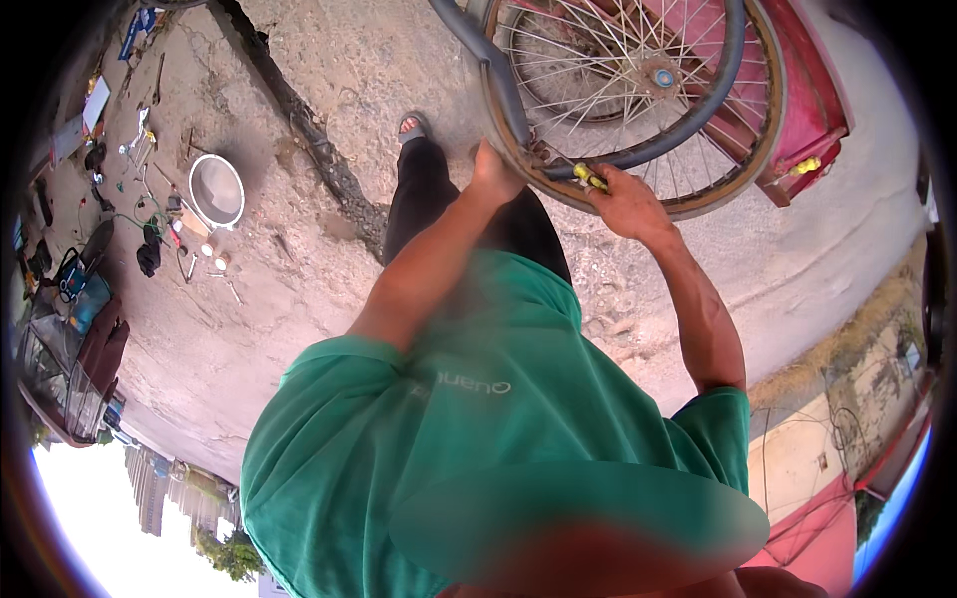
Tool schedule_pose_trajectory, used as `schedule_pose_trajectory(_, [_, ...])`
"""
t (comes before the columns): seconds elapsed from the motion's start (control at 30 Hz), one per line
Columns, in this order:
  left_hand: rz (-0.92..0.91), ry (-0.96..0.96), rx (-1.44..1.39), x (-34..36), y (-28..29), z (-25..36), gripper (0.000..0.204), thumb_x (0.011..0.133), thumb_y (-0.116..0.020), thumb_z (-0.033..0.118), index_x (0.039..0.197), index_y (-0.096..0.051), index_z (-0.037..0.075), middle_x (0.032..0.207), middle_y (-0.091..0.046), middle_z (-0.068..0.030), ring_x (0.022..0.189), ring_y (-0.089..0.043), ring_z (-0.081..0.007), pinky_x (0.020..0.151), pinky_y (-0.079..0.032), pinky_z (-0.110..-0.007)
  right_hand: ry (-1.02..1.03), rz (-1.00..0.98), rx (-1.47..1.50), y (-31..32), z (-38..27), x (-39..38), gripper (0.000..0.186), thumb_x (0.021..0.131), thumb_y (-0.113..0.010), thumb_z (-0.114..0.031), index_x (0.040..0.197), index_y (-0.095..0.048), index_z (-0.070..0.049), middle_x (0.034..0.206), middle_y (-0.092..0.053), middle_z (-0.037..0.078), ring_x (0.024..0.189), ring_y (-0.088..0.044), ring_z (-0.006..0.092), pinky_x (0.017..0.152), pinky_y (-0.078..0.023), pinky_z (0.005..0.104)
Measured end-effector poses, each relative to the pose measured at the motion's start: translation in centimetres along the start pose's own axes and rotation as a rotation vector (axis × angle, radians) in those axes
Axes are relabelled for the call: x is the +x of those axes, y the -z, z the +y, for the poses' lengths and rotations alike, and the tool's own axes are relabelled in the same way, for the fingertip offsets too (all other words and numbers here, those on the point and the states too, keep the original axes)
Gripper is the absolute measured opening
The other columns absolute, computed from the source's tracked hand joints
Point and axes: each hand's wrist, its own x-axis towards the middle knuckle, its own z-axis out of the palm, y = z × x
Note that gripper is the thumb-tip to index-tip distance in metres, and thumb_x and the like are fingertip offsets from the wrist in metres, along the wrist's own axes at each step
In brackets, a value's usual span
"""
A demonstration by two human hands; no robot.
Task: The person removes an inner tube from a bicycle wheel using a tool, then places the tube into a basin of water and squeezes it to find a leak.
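A spoked wheel (598, 85) with a brownish tyre (770, 110) at its edge stands at the top centre. A dark grey inner tube (728, 85) hangs partly out of it, looping across the spokes. My left hand (495, 177) is closed on the near left edge of the tyre, its fingertips mostly hidden. In my right hand (630, 202) is a screwdriver (588, 177) with a yellow and black handle. It points left toward the tyre and tube between my hands; its tip is hard to make out.
Red bodywork (812, 90) lies behind the wheel, with a yellow piece (805, 166) on its corner. At left, a round metal basin (216, 190) sits beside scattered tools (189, 264). A crack (334, 164) runs through the concrete. My sandalled foot (412, 126) stands left of the wheel.
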Motion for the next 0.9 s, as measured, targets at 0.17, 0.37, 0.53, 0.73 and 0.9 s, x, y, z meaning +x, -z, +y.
schedule_pose_trajectory(0.17, [0.063, -0.011, -0.099, -0.7, -2.7, -0.3, 0.050, 0.101, -0.043, 0.048, 0.112, -0.061, 0.002, 0.104, -0.063, -0.0141, 0.099, -0.059, -0.0325, 0.093, -0.049, -0.049, -0.060, -0.165, -0.157, -0.1, -2.6, 3.8, 0.043, 0.094, -0.058, -0.033, 0.113, -0.066, 0.004, 0.108, -0.069, 0.030, 0.107, -0.065, 0.0471, 0.094, -0.050, 0.0540])
schedule_pose_trajectory(0.37, [0.097, 0.026, -0.091, -0.4, -2.3, -0.1, 0.055, 0.098, -0.046, 0.053, 0.108, -0.061, 0.000, 0.102, -0.061, -0.0156, 0.097, -0.058, -0.0355, 0.093, -0.049, -0.050, -0.033, -0.249, -0.191, -2.3, -2.4, 5.0, 0.045, 0.095, -0.060, -0.035, 0.115, -0.065, 0.004, 0.112, -0.067, 0.031, 0.112, -0.062, 0.0468, 0.096, -0.048, 0.0526])
schedule_pose_trajectory(0.53, [0.100, -0.015, -0.114, -0.3, -2.0, -0.3, 0.058, 0.098, -0.047, 0.053, 0.109, -0.060, -0.002, 0.105, -0.059, -0.0175, 0.101, -0.057, -0.0360, 0.097, -0.048, -0.052, -0.097, -0.242, -0.116, -1.1, -3.6, 4.0, 0.047, 0.095, -0.060, -0.037, 0.118, -0.064, 0.004, 0.114, -0.067, 0.031, 0.113, -0.062, 0.0467, 0.096, -0.048, 0.0520])
schedule_pose_trajectory(0.73, [0.110, 0.039, -0.128, -0.1, -1.6, -0.3, 0.054, 0.098, -0.048, 0.050, 0.112, -0.057, -0.002, 0.108, -0.058, -0.0178, 0.101, -0.057, -0.0355, 0.099, -0.048, -0.052, -0.092, -0.264, -0.098, -1.0, -3.3, 4.1, 0.047, 0.094, -0.058, -0.036, 0.118, -0.065, 0.004, 0.112, -0.068, 0.031, 0.110, -0.063, 0.0466, 0.093, -0.049, 0.0521])
schedule_pose_trajectory(0.9, [0.090, 0.015, -0.179, 0.4, -1.2, -0.5, 0.044, 0.099, -0.047, 0.040, 0.111, -0.059, 0.000, 0.104, -0.060, -0.0168, 0.095, -0.058, -0.0357, 0.093, -0.049, -0.051, -0.059, -0.258, -0.033, -0.8, -2.7, 4.2, 0.041, 0.094, -0.055, -0.031, 0.110, -0.065, 0.005, 0.107, -0.067, 0.033, 0.107, -0.064, 0.0459, 0.091, -0.049, 0.0538])
